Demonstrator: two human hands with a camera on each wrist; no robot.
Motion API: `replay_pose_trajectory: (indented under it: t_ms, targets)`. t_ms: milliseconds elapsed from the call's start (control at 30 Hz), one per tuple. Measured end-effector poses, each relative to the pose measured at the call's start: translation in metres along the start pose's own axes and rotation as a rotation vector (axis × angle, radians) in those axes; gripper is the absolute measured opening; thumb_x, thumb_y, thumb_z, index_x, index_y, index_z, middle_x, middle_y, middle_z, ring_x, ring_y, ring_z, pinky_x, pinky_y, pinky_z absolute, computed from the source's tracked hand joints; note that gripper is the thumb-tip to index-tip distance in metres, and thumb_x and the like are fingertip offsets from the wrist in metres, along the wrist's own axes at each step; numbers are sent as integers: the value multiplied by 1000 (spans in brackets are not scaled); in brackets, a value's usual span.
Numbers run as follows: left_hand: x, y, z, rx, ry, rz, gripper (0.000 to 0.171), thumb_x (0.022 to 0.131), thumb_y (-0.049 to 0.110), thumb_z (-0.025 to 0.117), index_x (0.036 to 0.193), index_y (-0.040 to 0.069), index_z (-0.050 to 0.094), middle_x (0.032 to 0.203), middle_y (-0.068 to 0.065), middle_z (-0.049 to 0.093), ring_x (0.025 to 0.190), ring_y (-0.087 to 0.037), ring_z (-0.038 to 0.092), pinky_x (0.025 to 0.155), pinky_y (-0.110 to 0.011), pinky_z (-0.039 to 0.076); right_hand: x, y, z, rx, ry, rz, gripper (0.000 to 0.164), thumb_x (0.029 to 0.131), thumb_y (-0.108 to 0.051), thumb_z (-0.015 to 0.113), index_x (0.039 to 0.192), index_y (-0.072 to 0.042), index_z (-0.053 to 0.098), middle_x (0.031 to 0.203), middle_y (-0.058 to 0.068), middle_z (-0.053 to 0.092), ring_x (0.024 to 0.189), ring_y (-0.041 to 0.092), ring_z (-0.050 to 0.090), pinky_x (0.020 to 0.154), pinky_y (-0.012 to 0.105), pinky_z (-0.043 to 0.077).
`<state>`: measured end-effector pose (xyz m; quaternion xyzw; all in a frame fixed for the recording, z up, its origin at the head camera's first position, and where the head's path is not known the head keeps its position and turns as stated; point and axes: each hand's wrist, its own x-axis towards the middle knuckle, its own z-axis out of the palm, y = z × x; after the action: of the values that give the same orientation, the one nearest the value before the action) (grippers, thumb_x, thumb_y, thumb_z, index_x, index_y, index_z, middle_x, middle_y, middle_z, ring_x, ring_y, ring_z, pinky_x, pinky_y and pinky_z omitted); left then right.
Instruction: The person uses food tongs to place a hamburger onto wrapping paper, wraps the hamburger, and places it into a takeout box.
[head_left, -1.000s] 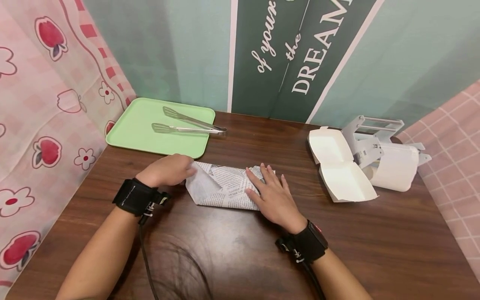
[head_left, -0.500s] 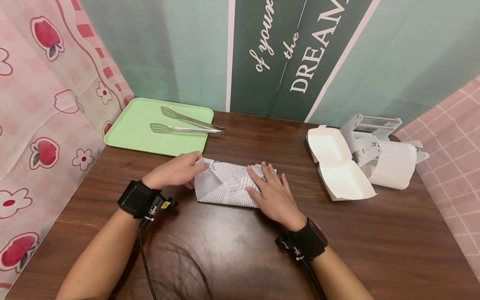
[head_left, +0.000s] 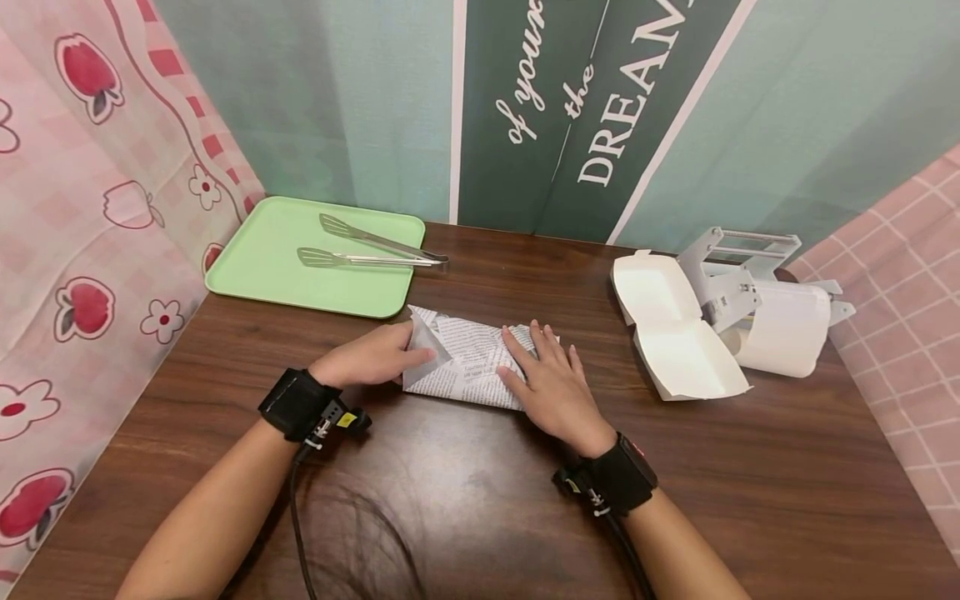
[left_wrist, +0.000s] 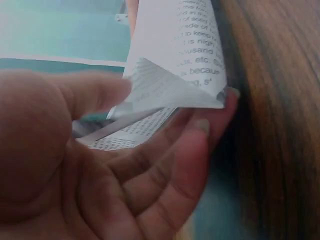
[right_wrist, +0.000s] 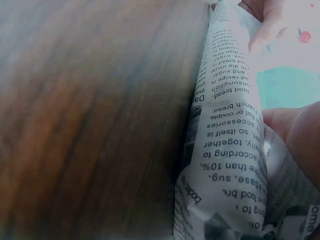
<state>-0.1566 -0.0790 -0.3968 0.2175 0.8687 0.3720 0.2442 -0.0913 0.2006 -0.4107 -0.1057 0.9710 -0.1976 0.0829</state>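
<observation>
A flat parcel of newsprint-patterned paper lies on the brown table, one end toward each hand. At its left end my left hand holds a folded flap. In the left wrist view the thumb lies against the flap's upper side while the fingers reach under the end. My right hand rests on the right part of the parcel, fingers spread. The right wrist view shows the parcel's rounded printed long side. Whatever the paper may enclose is hidden.
A light green tray stands at the back left, with metal tongs lying partly over its right edge. To the right are an open white carton and a white holder with a paper roll. Curtains border the table.
My left hand has moved to the right, and the parcel's left end has folded inward with it. The right hand stays on the paper in nearly the same place.
</observation>
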Motion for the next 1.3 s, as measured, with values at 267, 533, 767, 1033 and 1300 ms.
replay_pose_trajectory:
  t_ms: [267,533,767,1033,1300]
  targets:
    - [1,3,1,-241,25,-30,43,112,30,30,116,-4,56,91,-16,63,68,-19,66,62,-38,61,1,0,1,-7,3,8,61,105,-51,44,161,-32,26,170,17,12,159,37,7,121,71,8]
    - [2,14,3,-435,-12,-8,57,112,38,24,113,-7,59,80,-20,73,64,-25,73,65,-45,62,1,-2,0,-10,-6,16,62,105,-51,44,161,-32,25,170,17,10,159,37,6,121,71,8]
    - [0,31,15,-392,35,99,63,113,38,23,106,-9,65,76,-17,73,64,-22,70,68,-45,60,1,-3,0,-15,-13,21,62,106,-51,42,161,-31,24,170,17,10,159,38,5,121,71,8]
    - [6,34,38,-235,108,212,56,104,35,56,150,8,39,146,-8,52,136,-20,49,114,-45,40,1,-1,0,-14,-8,24,62,105,-51,43,161,-30,26,170,17,11,158,39,6,121,71,8]
    - [5,47,64,-462,68,184,63,111,37,34,162,8,11,166,-9,25,153,-22,25,126,-47,20,2,-2,-1,-24,-7,25,61,105,-52,42,161,-32,26,170,17,11,159,37,6,122,70,9]
